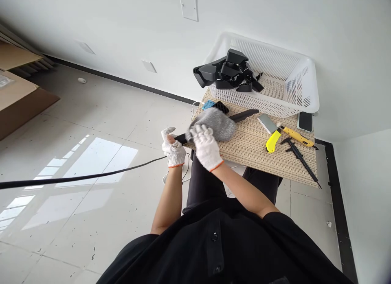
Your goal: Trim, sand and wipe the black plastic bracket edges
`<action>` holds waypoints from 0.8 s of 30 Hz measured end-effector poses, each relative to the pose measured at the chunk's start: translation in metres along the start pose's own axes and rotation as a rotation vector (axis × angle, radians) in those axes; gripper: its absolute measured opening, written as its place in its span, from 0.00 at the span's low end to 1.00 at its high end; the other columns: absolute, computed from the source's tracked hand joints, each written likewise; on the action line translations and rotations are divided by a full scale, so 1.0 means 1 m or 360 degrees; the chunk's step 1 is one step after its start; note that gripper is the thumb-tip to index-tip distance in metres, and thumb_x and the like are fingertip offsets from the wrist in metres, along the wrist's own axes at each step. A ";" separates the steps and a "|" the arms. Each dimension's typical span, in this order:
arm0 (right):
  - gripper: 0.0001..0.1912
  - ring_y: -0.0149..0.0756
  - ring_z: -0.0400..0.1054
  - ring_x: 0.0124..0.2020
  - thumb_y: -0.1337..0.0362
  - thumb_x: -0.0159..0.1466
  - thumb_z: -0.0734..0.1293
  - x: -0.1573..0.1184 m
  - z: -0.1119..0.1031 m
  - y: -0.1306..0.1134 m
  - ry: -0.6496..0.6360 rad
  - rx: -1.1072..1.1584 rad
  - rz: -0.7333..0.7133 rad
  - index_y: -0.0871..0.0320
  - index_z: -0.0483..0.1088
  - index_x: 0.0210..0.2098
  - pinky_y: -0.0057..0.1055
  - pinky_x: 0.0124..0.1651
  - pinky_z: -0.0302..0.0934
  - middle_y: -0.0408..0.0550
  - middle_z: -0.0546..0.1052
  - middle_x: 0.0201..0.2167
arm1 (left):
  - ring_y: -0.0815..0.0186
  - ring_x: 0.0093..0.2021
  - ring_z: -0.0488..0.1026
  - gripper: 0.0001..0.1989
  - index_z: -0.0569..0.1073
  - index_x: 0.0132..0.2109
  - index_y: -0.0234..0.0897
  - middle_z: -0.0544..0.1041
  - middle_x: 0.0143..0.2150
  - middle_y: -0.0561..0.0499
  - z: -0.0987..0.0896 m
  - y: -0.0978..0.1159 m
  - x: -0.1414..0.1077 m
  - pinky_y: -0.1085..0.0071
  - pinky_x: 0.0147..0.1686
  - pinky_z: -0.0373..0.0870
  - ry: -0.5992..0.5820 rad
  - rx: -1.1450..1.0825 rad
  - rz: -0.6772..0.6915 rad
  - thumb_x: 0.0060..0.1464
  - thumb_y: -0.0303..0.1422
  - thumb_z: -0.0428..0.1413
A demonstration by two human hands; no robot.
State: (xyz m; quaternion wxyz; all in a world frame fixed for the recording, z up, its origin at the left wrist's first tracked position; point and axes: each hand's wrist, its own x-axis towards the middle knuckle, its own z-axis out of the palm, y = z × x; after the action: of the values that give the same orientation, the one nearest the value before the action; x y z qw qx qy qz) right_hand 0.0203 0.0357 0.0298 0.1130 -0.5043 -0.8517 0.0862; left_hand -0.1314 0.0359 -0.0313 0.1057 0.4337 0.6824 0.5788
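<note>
Both hands wear white knit gloves with orange cuffs. My left hand [174, 149] is closed around the near-left end of a long black plastic part [244, 115], its thumb bare at the tip. A fluffy grey cloth [218, 123], somewhat blurred, lies over the middle of that part and hides it there. My right hand [206, 145] has its fingers bent onto the left side of the cloth, pressing it against the part. The far end of the part sticks out past the cloth, above the wood-grain table [244, 149].
A white plastic basket [301, 88] holding several black plastic parts [232, 70] stands at the table's back. On the right lie a yellow-handled knife [297, 136], a bright yellow tool [273, 142], black calipers [301, 158] and a phone [305, 122]. A black cable [91, 176] crosses the left.
</note>
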 end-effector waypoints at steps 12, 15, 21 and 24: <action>0.33 0.58 0.51 0.82 0.76 0.75 0.56 0.007 -0.050 0.120 0.0146 -0.0177 0.0852 0.71 0.60 0.78 0.55 0.83 0.49 0.65 0.56 0.81 | 0.62 0.31 0.67 0.41 0.76 0.51 0.38 0.68 0.31 0.52 0.005 -0.006 -0.002 0.63 0.39 0.67 0.0044 -0.0121 -0.0022 0.69 0.68 0.35; 0.35 0.64 0.51 0.82 0.76 0.73 0.57 0.008 -0.035 0.087 0.0128 -0.0255 0.0773 0.72 0.55 0.80 0.59 0.80 0.53 0.69 0.54 0.81 | 0.63 0.31 0.67 0.43 0.75 0.52 0.38 0.68 0.32 0.52 0.004 -0.006 0.000 0.63 0.38 0.67 0.0036 -0.0058 -0.0041 0.68 0.69 0.33; 0.35 0.50 0.53 0.82 0.75 0.75 0.56 0.011 -0.043 0.111 0.0149 -0.0135 0.0646 0.61 0.58 0.80 0.52 0.81 0.55 0.59 0.59 0.81 | 0.62 0.32 0.69 0.47 0.74 0.54 0.37 0.69 0.33 0.51 -0.001 -0.001 0.002 0.65 0.37 0.67 -0.0084 -0.0059 -0.0088 0.65 0.72 0.31; 0.36 0.54 0.55 0.81 0.76 0.72 0.59 0.020 -0.055 0.152 0.0254 -0.0150 0.0933 0.66 0.59 0.79 0.55 0.78 0.60 0.64 0.59 0.80 | 0.62 0.33 0.69 0.46 0.74 0.53 0.38 0.70 0.35 0.49 0.000 0.002 0.001 0.64 0.38 0.68 -0.0066 -0.0045 -0.0060 0.65 0.72 0.30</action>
State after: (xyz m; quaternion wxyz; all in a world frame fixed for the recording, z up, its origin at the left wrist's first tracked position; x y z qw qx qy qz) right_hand 0.1538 0.1276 0.0454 0.1263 -0.7385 -0.6614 0.0357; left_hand -0.1315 0.0367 -0.0295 0.1369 0.4312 0.6798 0.5773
